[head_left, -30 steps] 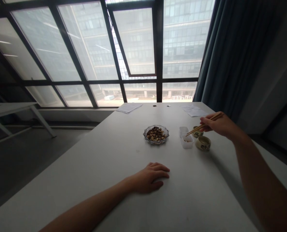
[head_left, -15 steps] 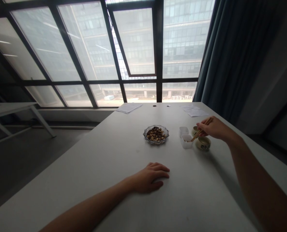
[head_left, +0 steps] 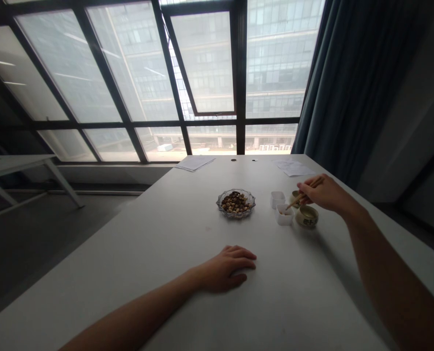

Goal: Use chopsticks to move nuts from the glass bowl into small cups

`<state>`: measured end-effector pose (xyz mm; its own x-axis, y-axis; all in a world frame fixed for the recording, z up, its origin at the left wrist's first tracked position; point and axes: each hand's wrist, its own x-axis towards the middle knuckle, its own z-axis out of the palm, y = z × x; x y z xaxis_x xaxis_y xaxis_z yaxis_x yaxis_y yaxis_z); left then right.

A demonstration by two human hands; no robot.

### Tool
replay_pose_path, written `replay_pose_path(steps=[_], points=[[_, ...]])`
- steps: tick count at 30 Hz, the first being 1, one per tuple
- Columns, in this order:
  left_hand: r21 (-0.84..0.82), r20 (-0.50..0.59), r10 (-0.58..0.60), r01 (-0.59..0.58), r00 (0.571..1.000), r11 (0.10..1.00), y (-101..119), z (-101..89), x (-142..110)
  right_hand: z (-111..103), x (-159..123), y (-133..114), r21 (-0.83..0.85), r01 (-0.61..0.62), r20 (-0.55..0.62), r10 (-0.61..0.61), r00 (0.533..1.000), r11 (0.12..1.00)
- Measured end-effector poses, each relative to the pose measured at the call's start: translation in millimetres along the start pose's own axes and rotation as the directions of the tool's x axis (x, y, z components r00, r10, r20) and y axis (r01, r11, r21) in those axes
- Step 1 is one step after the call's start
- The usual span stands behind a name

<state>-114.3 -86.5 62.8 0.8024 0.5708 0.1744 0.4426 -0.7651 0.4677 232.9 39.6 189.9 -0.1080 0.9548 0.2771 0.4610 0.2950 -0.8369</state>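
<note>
My right hand (head_left: 324, 193) is closed round a pair of wooden chopsticks (head_left: 301, 197), whose tips point down into the nearer of two small white plastic boxes (head_left: 284, 215). The second white box (head_left: 277, 198) stands just behind it. Two small round cups sit under and beside that hand, the nearer cup (head_left: 307, 216) pale with dark marks and the farther cup (head_left: 295, 196) partly hidden by my fingers. A glass dish (head_left: 236, 203) of mixed brown and pale beans stands to the left of the boxes. My left hand (head_left: 226, 269) lies flat on the white table (head_left: 173, 229), fingers stretched out, holding nothing.
Papers (head_left: 195, 162) lie at the table's far left edge and more sheets (head_left: 293, 168) at the far right. A large window with dark frames fills the back, a dark curtain (head_left: 344, 83) hangs at the right, and another white table (head_left: 15, 165) stands at the left.
My right hand has come down and toward the small boxes, steepening the chopsticks so their tips reach the nearer white box. The left hand has stayed still.
</note>
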Motion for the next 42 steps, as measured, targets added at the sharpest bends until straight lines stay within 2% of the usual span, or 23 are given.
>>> replay_pose_path(steps=[4, 9, 15, 19, 26, 36, 42], points=[[-0.005, 0.000, -0.002, 0.002, 1.000, 1.000, 0.2, -0.3, 0.2, 8.3, -3.9, -11.1, 0.042, 0.106, -0.101, -0.101, 0.990, 0.994], [-0.006, 0.004, -0.002, 0.002, 1.000, 1.000, 1.0, -1.5, 0.1, 41.8, -4.9, -17.4, 0.136, 0.247, -0.127, -0.230, 0.965, 0.960], [-0.007, 0.001, 0.003, -0.003, 1.000, 1.000, 0.9, -1.6, -0.1, 99.7, -2.0, 1.2, 0.285, 0.217, -0.048, -0.212, 0.976, 0.934], [-0.002, -0.003, -0.003, 0.003, 1.000, 1.000, 0.3, -0.5, 0.0, 126.2, -1.2, 14.1, 0.323, 0.192, -0.004, -0.202, 0.979, 0.927], [0.007, -0.004, 0.001, -0.001, 1.000, 1.000, -0.3, 0.4, 0.1, 138.1, -0.6, 21.8, 0.364, 0.120, -0.016, -0.123, 0.992, 0.924], [0.004, -0.010, 0.003, -0.003, 1.000, 1.000, 0.6, 0.0, -0.2, 150.2, 13.1, 51.5, 0.441, 0.064, 0.014, -0.078, 0.997, 0.895], [0.015, -0.009, 0.001, -0.001, 1.000, 1.000, -0.3, 0.3, -0.4, 155.1, 9.1, 47.8, 0.426, 0.068, -0.025, -0.064, 0.998, 0.902]])
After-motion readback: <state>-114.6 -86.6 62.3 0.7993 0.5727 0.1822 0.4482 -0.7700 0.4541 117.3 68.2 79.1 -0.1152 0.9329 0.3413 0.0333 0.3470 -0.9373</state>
